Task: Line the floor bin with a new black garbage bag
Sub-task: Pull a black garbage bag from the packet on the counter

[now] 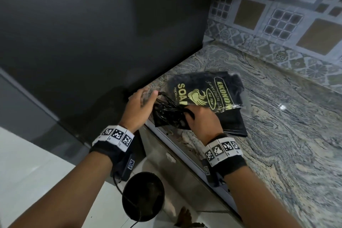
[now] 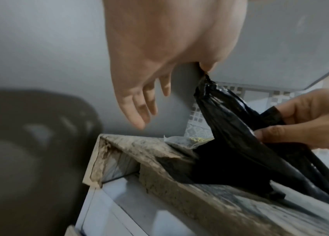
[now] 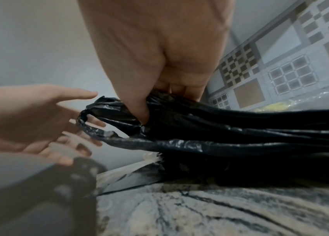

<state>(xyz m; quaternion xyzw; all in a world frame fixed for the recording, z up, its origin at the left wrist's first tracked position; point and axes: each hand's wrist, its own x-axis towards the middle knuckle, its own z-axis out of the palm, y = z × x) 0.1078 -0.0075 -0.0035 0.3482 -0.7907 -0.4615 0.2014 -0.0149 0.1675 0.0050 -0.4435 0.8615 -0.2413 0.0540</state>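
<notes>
Two hands work one black garbage bag [image 1: 167, 114] at the near edge of a marbled stone countertop [image 1: 277, 135], beside a tall dark appliance wall [image 1: 92, 33]. Patterned wall tiles [image 1: 277, 15] back the counter. On the floor below stands the round black floor bin [image 1: 143, 195], unlined, with a thin cable crossing its rim. On the counter lies the printed pack of bags [image 1: 205, 90] (gold lettering on black, in clear wrap), resting partly on a flat folded stack of black bags [image 1: 234, 122]. The garbage bag, bunched and crinkled, hangs between the hands just over the counter edge, its far end reaching toward the pack. Right hand [image 1: 202, 122]: fingers curled around the bunched middle of the bag, thumb pressed into the plastic (clearest from the right wrist). Left hand [image 1: 139, 105]: thumb and forefinger pinch a twisted tip of the bag, while the remaining fingers [image 2: 139, 110] stay loosely spread.
</notes>
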